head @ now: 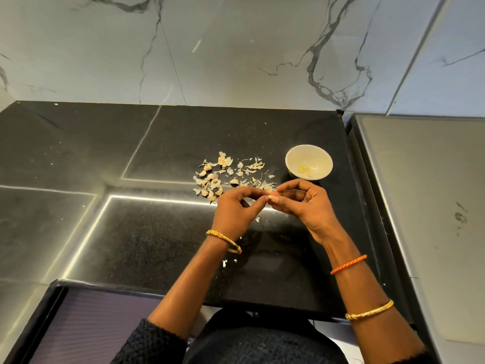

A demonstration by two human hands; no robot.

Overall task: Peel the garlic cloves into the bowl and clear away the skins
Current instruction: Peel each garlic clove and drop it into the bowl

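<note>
Both hands pinch small clove (270, 196); papery skins (225, 174) near round bowl (309, 153)

Bare black countertop (147, 240) is seen to the left of and in front of the scattered garlic skins (228, 174), so a wide open approach is offered there. Behind the skins, clear counter runs back to the marble wall (223, 48). The path to the right is narrowed by the white bowl (309, 162), which stands just beside the skins, near the counter's right edge. Beyond that edge a raised grey surface (425, 206) is seen. The space directly in front of the skins is taken up by the left hand (236, 208) and right hand (307, 203), held together above the counter.
</note>
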